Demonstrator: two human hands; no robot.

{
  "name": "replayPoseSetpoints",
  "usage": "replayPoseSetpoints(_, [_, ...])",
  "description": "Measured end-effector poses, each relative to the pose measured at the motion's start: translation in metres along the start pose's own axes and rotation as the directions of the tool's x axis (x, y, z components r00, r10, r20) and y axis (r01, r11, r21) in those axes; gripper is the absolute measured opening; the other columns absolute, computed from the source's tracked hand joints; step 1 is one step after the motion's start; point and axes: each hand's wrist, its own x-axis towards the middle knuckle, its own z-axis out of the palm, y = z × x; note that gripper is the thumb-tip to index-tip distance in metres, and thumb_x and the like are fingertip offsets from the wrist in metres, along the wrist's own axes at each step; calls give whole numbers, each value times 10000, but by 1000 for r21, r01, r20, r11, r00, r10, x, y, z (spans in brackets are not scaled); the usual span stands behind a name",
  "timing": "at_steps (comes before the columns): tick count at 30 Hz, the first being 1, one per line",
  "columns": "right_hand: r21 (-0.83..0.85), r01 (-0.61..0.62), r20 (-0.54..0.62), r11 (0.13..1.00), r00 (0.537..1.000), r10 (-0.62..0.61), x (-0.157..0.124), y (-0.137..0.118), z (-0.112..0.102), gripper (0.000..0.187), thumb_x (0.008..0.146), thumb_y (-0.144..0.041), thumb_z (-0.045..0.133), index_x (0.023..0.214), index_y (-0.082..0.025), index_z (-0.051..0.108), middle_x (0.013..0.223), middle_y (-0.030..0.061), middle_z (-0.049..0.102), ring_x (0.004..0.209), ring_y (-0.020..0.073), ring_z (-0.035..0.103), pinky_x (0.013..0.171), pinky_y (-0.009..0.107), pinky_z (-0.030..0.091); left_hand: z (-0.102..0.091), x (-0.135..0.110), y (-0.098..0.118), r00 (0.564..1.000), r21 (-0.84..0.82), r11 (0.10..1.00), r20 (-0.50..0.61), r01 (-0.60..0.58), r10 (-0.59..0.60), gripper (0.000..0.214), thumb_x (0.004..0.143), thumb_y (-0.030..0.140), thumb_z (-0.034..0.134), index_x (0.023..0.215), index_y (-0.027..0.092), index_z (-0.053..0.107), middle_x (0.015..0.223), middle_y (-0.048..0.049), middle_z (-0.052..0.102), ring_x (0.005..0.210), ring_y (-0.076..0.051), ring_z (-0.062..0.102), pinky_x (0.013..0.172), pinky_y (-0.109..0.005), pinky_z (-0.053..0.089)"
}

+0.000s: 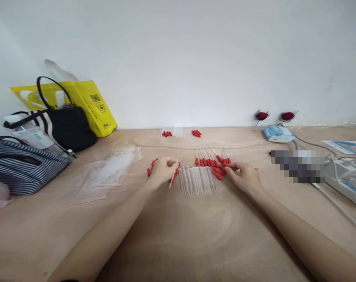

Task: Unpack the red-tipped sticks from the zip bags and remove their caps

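Observation:
My left hand [164, 171] is closed in a pinch, and a thin glass dropper tube [170, 183] sticks out below its fingers. Red rubber bulbs [149, 172] lie around that hand, some partly hidden by it. Between my hands, a row of clear glass tubes [197, 181] lies side by side on the table. My right hand [245, 177] has its thumb and fingertips together at a red bulb, at the edge of a cluster of droppers [209, 161] with red bulbs toward me and thin glass stems pointing away.
Clear zip bags [110, 172] lie at left; another bag with red bulbs [196, 133] lies by the wall. Striped [28, 164], black [69, 127] and yellow [98, 111] bags stand far left. A blue tissue pack [278, 133], cables and a power strip [346, 178] are at right.

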Motion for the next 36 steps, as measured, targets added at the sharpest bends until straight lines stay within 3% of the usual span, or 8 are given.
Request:
replayPoseSetpoints(6, [27, 45, -37, 999, 998, -44, 0, -5, 9, 280, 717, -491, 504, 732, -231, 605, 704, -8, 651, 704, 190, 561, 699, 330, 255, 13, -3, 18, 989, 202, 969, 58, -142, 133, 198, 717, 171, 521, 890, 145, 614, 652, -39, 677, 603, -179, 617, 591, -289, 453])
replayPoseSetpoints(14, [-113, 163, -74, 980, 982, -171, 0, -3, 19, 379, 749, -552, 436, 670, -252, 653, 674, 20, 639, 715, 193, 535, 688, 328, 238, 22, -1, 13, 988, 247, 957, 71, -151, 137, 152, 704, 138, 518, 797, 150, 638, 623, -38, 663, 579, -168, 611, 572, -270, 454])
replayPoseSetpoints(21, [-64, 52, -78, 997, 995, -57, 7, 1, 11, 337, 784, -455, 398, 744, -258, 668, 750, 20, 658, 738, 195, 552, 715, 345, 242, 20, -2, 14, 978, 266, 941, 51, -211, 205, 125, 713, 144, 524, 776, 148, 631, 643, -42, 641, 602, -172, 597, 577, -278, 459])
replayPoseSetpoints(23, [-17, -30, -107, 999, 994, 28, 12, 6, 7, 327, 768, -448, 406, 765, -242, 659, 758, 20, 658, 749, 195, 558, 730, 346, 252, 20, -8, 14, 949, 284, 912, -19, -297, 315, 116, 740, 180, 518, 791, 153, 619, 690, -41, 620, 631, -165, 584, 592, -278, 460])
replayPoseSetpoints(25, [20, -126, -121, 992, 984, 128, 17, 13, 5, 340, 742, -466, 421, 806, -219, 647, 762, 29, 655, 753, 201, 562, 726, 340, 273, 20, -18, 12, 886, 267, 864, -69, -426, 458, 131, 772, 209, 498, 823, 157, 607, 746, -44, 593, 690, -157, 567, 637, -278, 463])
replayPoseSetpoints(28, [17, -281, -75, 960, 957, 281, 23, 21, 7, 386, 710, -511, 437, 832, -204, 637, 737, 38, 649, 713, 215, 565, 696, 343, 304, 18, -37, 4, 759, 201, 750, -44, -630, 649, 136, 783, 215, 500, 865, 166, 597, 807, -57, 567, 788, -164, 532, 727, -297, 457])
replayPoseSetpoints(30, [-10, -340, -18, 940, 940, 340, 27, 25, 10, 386, 709, -525, 432, 809, -217, 643, 735, 42, 648, 710, 226, 568, 673, 345, 321, 15, -48, -4, 712, 170, 704, -13, -690, 702, 129, 779, 212, 512, 870, 171, 594, 823, -63, 559, 806, -168, 516, 743, -310, 453])
replayPoseSetpoints(36, [-94, -417, 94, 904, 900, 425, 38, 28, 17, 417, 672, -590, 442, 704, -239, 663, 700, 70, 642, 715, 263, 573, 638, 366, 353, 7, -55, -14, 739, 130, 737, -37, -664, 672, 105, 780, 172, 503, 845, 176, 586, 825, -57, 543, 802, -158, 501, 731, -311, 448])
